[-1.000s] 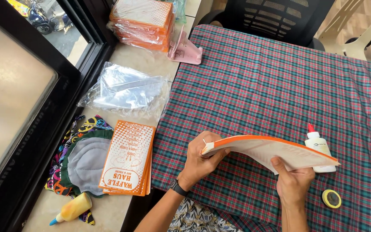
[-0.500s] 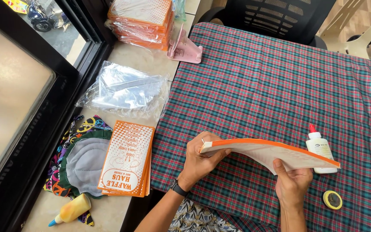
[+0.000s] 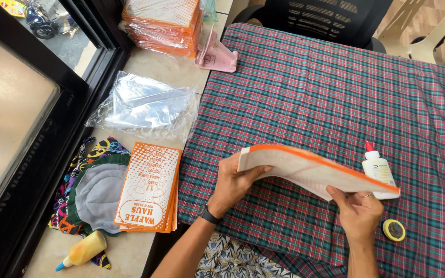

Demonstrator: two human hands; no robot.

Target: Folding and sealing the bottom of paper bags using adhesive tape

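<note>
both hands, left and right, fingers closed, grip the paper stack (orange-edged, bowed).

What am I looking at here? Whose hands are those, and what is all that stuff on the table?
There is no machine here. A person wears a camera on their head, so you look down just as they do, onto their own two hands. The left hand and the right hand hold up a flat white paper bag with an orange edge, one hand at each end, above a table with a checked cloth. On the cloth, by the right hand, stand a small white glue bottle with a red tip and a little yellow roll of tape. To the left is a pale counter. On it lie a pile of orange and white paper bags, a crinkly clear plastic wrapper, a bigger stack of bags, some colourful cloth and a yellow squeeze bottle.
</note>
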